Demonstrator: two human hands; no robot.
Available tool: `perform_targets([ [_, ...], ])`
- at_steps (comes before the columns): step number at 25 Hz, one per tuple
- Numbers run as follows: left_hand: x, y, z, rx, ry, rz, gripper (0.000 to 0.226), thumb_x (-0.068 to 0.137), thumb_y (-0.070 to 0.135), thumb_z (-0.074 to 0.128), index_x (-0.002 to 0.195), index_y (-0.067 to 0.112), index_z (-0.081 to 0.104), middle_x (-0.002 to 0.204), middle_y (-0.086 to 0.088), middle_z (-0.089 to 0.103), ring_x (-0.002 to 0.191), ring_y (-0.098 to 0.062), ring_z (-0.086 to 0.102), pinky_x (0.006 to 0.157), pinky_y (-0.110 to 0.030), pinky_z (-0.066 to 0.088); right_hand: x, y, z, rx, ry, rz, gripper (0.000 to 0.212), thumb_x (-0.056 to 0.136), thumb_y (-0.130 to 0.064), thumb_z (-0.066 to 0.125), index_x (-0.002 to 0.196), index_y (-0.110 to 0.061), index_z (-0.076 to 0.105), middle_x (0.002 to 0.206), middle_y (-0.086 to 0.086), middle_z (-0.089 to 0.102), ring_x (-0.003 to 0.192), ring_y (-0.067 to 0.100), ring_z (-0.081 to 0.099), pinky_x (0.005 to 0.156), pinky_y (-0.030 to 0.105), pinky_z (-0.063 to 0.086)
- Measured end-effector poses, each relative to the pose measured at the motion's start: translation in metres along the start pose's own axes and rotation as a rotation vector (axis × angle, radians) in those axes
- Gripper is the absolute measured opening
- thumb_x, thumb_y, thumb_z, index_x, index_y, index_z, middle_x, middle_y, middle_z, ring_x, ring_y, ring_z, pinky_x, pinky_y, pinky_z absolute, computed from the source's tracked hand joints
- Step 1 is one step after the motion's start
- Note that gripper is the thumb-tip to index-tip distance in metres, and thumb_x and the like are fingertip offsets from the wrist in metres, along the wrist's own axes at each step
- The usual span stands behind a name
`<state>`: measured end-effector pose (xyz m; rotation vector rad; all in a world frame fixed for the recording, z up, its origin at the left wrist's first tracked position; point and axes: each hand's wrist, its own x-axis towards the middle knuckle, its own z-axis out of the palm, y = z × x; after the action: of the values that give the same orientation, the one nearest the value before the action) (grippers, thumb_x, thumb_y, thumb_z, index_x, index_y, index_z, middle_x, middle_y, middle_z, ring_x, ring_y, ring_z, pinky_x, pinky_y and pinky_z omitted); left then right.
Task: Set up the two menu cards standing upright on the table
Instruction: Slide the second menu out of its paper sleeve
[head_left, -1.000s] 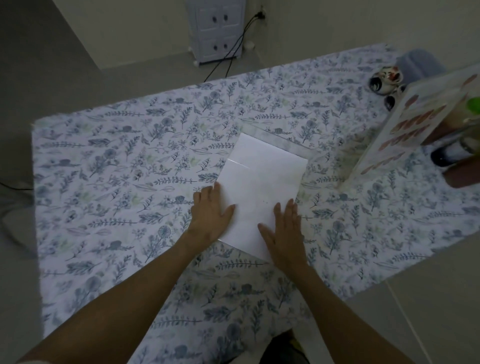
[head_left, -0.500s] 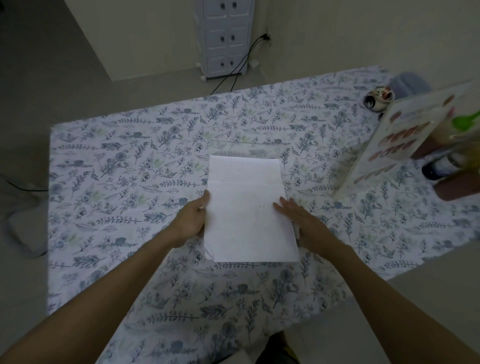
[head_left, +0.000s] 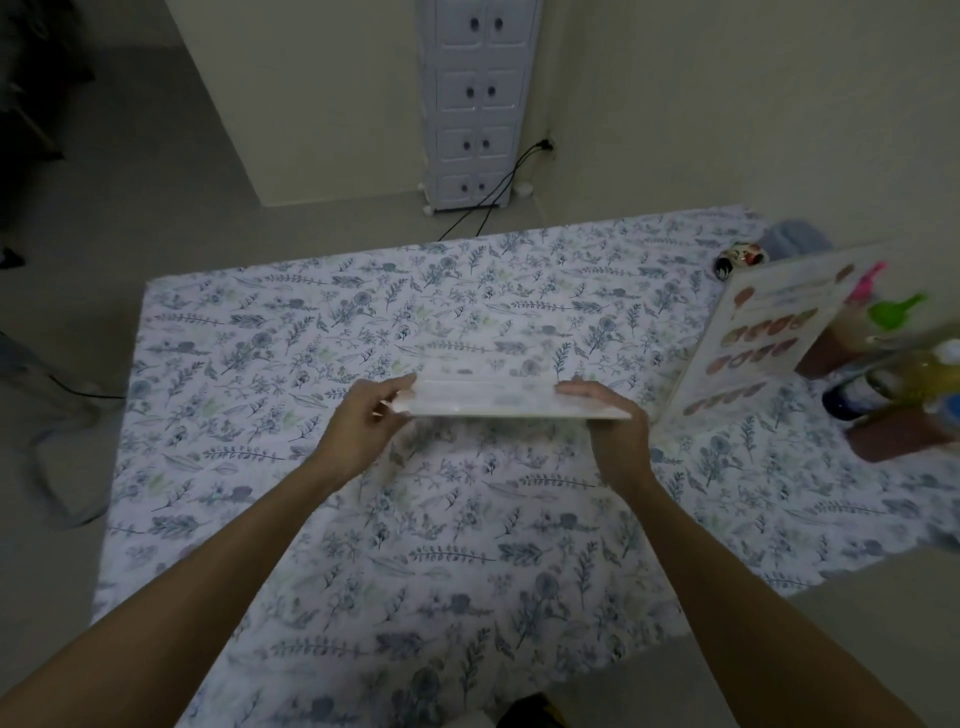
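I hold the menu card (head_left: 511, 399) with both hands above the middle of the worktop (head_left: 363, 519), lifted off the floral cloth and tipped so I see it almost edge-on. My left hand (head_left: 363, 434) has its grip closed on the card's left end, thumb on top. My right hand (head_left: 615, 436) has its grip closed on the right end. To the right of this card, the second menu card (head_left: 769, 338) stands upright, with bottles (head_left: 893, 374) just beyond it.
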<state>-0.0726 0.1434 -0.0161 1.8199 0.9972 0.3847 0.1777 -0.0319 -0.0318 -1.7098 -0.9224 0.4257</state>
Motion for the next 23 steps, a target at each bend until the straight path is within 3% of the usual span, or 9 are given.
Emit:
perform_targets([
  [2, 0.002, 0.007, 0.007, -0.048, 0.209, 0.042, 0.01, 0.088, 0.013, 0.064, 0.095, 0.018, 0.069, 0.105, 0.001, 0.056, 0.1, -0.02, 0.055, 0.09, -0.035, 0.05, 0.019, -0.015, -0.002, -0.037, -0.037, 0.094, 0.017, 0.089, -0.004, 0.061, 0.091, -0.012, 0.075, 0.079, -0.012, 0.074, 0.075, -0.003, 0.067, 0.078, 0.024, 0.057],
  [3, 0.001, 0.013, 0.008, -0.115, 0.269, 0.027, 0.011, 0.089, 0.014, 0.064, 0.083, 0.023, 0.066, 0.099, 0.006, 0.056, 0.098, -0.017, 0.055, 0.088, -0.033, 0.049, 0.027, -0.021, -0.002, -0.079, -0.052, 0.1, 0.013, 0.089, -0.008, 0.062, 0.084, -0.011, 0.073, 0.068, -0.015, 0.07, 0.062, -0.005, 0.061, 0.066, 0.018, 0.052],
  [4, 0.0, 0.015, 0.01, -0.204, 0.286, 0.01, 0.017, 0.089, 0.014, 0.063, 0.077, 0.025, 0.063, 0.096, 0.009, 0.059, 0.095, -0.014, 0.059, 0.086, -0.031, 0.049, 0.034, -0.027, -0.002, -0.095, -0.072, 0.106, 0.011, 0.089, -0.013, 0.063, 0.081, -0.01, 0.071, 0.066, -0.01, 0.068, 0.059, -0.002, 0.057, 0.06, 0.019, 0.048],
  [7, -0.016, 0.023, 0.014, -0.366, 0.271, -0.023, 0.016, 0.093, 0.014, 0.058, 0.079, 0.02, 0.064, 0.092, -0.001, 0.069, 0.088, -0.01, 0.066, 0.08, -0.03, 0.053, 0.045, -0.038, -0.006, 0.094, -0.187, 0.165, 0.011, 0.09, -0.012, 0.061, 0.096, -0.013, 0.071, 0.094, 0.001, 0.072, 0.091, 0.016, 0.068, 0.077, 0.028, 0.057],
  [10, -0.044, 0.025, 0.026, -0.518, 0.356, -0.033, 0.018, 0.094, 0.01, 0.054, 0.085, 0.019, 0.067, 0.087, 0.008, 0.074, 0.085, -0.008, 0.07, 0.075, -0.023, 0.057, 0.046, -0.04, -0.008, 0.16, -0.307, 0.209, 0.015, 0.09, -0.009, 0.061, 0.101, -0.012, 0.071, 0.104, 0.004, 0.072, 0.105, 0.023, 0.068, 0.084, 0.033, 0.06],
  [14, -0.07, 0.022, 0.043, -0.545, 0.46, -0.04, 0.019, 0.095, 0.008, 0.054, 0.089, 0.018, 0.068, 0.085, 0.013, 0.076, 0.082, -0.004, 0.071, 0.07, -0.018, 0.057, 0.043, -0.036, -0.007, 0.216, -0.425, 0.284, 0.018, 0.089, -0.009, 0.063, 0.091, -0.023, 0.073, 0.108, 0.003, 0.073, 0.108, 0.026, 0.067, 0.092, 0.052, 0.056],
  [18, -0.076, 0.017, 0.048, -0.509, 0.5, -0.101, 0.016, 0.094, 0.013, 0.056, 0.089, 0.021, 0.069, 0.093, 0.002, 0.073, 0.089, -0.016, 0.07, 0.079, -0.027, 0.058, 0.036, -0.038, -0.008, 0.198, -0.46, 0.257, 0.022, 0.09, -0.008, 0.061, 0.092, -0.027, 0.072, 0.103, -0.002, 0.074, 0.104, 0.023, 0.069, 0.089, 0.052, 0.056],
  [23, -0.079, 0.017, 0.051, -0.469, 0.532, -0.144, 0.019, 0.093, 0.019, 0.059, 0.082, 0.031, 0.07, 0.09, 0.006, 0.075, 0.089, -0.017, 0.071, 0.081, -0.032, 0.057, 0.032, -0.034, -0.008, 0.164, -0.443, 0.259, 0.018, 0.09, -0.012, 0.062, 0.088, -0.028, 0.07, 0.096, -0.006, 0.073, 0.102, 0.025, 0.069, 0.089, 0.055, 0.056],
])
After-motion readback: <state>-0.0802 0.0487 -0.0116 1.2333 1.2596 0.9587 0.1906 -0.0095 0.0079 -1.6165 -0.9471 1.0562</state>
